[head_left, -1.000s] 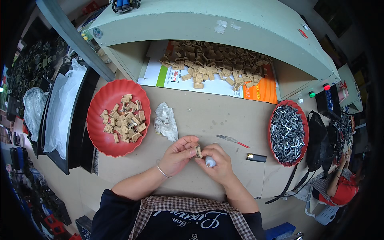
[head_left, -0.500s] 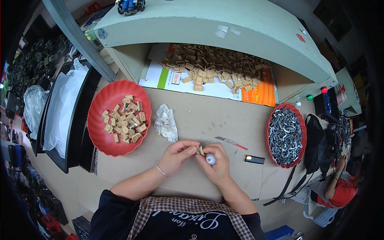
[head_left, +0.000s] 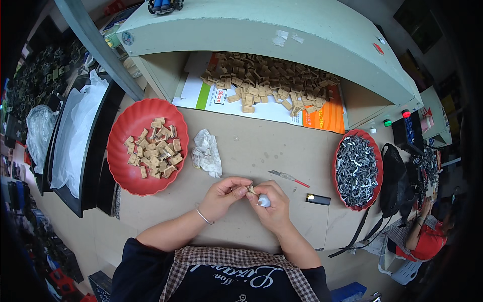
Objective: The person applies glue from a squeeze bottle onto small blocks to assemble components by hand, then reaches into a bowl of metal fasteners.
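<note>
My left hand pinches a small tan block-like piece between thumb and fingertips, in front of my body. Close against it, my right hand curls round a small whitish bottle, its fingertips also at the tan piece. The fingers hide much of the piece and of the bottle. A red scalloped bowl at the left carries a heap of similar tan pieces. Beyond my left hand lies a crumpled white cloth or tissue.
A craft knife and a black lighter-like object lie right of my hands. Farther right stands a red bowl of dark grey curved parts. Many tan pieces cover a printed sheet under the pale green shelf. Another person sits far right.
The tan piece has turned slightly between my fingertips, and the bottle in my right hand has tilted. Both hands stay in nearly the same place; the whole view has shifted slightly.
</note>
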`<action>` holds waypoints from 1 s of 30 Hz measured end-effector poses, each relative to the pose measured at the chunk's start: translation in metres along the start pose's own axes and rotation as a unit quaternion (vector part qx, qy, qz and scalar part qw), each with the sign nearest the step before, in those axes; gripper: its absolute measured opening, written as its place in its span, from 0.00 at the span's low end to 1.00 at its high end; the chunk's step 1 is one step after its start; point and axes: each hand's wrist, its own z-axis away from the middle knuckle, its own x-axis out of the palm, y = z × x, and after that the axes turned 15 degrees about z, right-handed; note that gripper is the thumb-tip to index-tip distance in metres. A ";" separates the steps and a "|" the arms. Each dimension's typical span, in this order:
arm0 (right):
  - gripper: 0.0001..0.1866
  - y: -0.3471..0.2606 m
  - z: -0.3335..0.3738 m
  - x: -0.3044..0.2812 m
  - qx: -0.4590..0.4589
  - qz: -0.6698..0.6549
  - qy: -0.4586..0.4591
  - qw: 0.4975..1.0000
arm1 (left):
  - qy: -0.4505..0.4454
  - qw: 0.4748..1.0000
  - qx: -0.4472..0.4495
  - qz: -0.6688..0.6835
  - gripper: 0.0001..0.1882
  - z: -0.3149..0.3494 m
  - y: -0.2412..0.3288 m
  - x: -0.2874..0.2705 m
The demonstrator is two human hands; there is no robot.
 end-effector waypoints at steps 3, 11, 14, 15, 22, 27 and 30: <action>0.09 -0.003 -0.004 0.000 -0.005 -0.008 -0.004 1.000 | 0.003 1.000 0.010 -0.007 0.12 0.000 0.001 -0.002; 0.10 0.004 -0.002 -0.004 -0.002 -0.034 -0.023 0.999 | 0.000 0.989 -0.031 0.143 0.14 0.000 0.007 0.004; 0.10 0.002 -0.003 -0.005 -0.023 -0.029 -0.031 0.999 | -0.003 0.991 -0.040 0.131 0.14 -0.002 0.009 0.007; 0.09 0.001 -0.003 -0.005 -0.024 -0.021 -0.032 0.999 | -0.017 0.993 -0.037 0.114 0.15 -0.002 0.009 0.006; 0.08 0.002 -0.005 -0.009 -0.079 0.038 -0.050 0.995 | -0.031 0.993 -0.053 0.102 0.14 -0.003 0.006 0.001; 0.08 -0.001 -0.005 -0.006 -0.040 0.009 -0.053 0.998 | -0.031 0.989 -0.058 0.135 0.13 -0.003 0.006 -0.001; 0.08 0.002 0.001 0.002 0.057 -0.106 -0.054 0.991 | -0.014 0.976 -0.031 0.214 0.12 -0.003 0.006 0.003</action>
